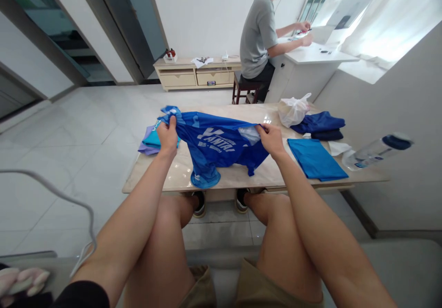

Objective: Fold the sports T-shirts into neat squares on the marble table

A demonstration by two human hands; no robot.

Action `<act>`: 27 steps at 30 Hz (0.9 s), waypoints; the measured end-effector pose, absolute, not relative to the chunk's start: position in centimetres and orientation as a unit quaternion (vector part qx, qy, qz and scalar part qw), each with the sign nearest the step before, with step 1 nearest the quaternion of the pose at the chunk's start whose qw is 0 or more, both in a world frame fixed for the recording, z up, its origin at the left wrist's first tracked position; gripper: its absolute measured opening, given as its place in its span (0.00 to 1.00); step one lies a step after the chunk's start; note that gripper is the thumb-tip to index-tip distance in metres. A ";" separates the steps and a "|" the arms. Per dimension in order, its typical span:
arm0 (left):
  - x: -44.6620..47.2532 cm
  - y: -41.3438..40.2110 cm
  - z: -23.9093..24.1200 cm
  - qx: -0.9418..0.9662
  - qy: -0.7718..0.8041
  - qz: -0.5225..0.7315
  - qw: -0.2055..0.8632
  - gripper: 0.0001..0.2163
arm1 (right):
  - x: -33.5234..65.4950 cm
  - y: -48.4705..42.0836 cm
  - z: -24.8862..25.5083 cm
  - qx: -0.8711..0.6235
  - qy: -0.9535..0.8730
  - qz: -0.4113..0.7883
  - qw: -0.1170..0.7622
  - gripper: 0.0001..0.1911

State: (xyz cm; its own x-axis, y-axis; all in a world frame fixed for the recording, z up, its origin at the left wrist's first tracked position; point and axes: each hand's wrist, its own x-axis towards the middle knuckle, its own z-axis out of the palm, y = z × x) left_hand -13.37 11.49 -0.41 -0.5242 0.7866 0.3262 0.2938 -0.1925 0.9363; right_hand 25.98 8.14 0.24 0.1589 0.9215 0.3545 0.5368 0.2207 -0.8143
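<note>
A blue shirt (221, 140) with white lettering is stretched sideways between my two hands, over the marble-look table. My left hand (168, 135) pinches its lighter-blue patterned end, and my right hand (272, 138) grips the opposite edge near a pale patch. One lighter-blue sleeve hangs down toward the table's near edge. Beyond my left hand lie folded teal and purple cloths (149, 146), partly hidden by that hand. To the right of my right hand, a folded teal cloth (316, 158) rests flat on the table.
The table (152, 174) also carries a white plastic bag (293, 110), dark blue folded clothes (321, 124) and a clear bottle (376, 152) at the right. A person in a grey shirt (258, 36) sits at a white desk (317, 55) behind. A grey cable (51, 186) curves in from the left.
</note>
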 end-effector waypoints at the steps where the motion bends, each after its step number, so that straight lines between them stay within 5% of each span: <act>1: -13.8 11.5 -0.1 0.421 0.622 0.639 0.163 0.11 | 26.0 8.1 0.4 -0.592 -0.614 0.198 0.482 0.17; 5: -13.4 9.8 0.2 0.480 0.664 0.567 0.079 0.20 | 24.8 7.7 0.9 -0.567 -0.649 0.205 0.464 0.15; 12: -5.0 7.0 -0.9 0.803 0.437 0.347 0.209 0.31 | 20.4 6.3 2.3 -0.487 -0.754 0.235 0.373 0.11; 19: -2.7 7.1 -1.2 0.843 0.485 0.196 0.124 0.08 | 19.7 4.6 3.3 -0.525 -0.794 0.141 0.274 0.14; 27: -6.6 7.5 1.7 0.759 0.579 0.285 0.088 0.11 | 21.7 5.1 3.0 -0.567 -0.784 0.085 0.239 0.10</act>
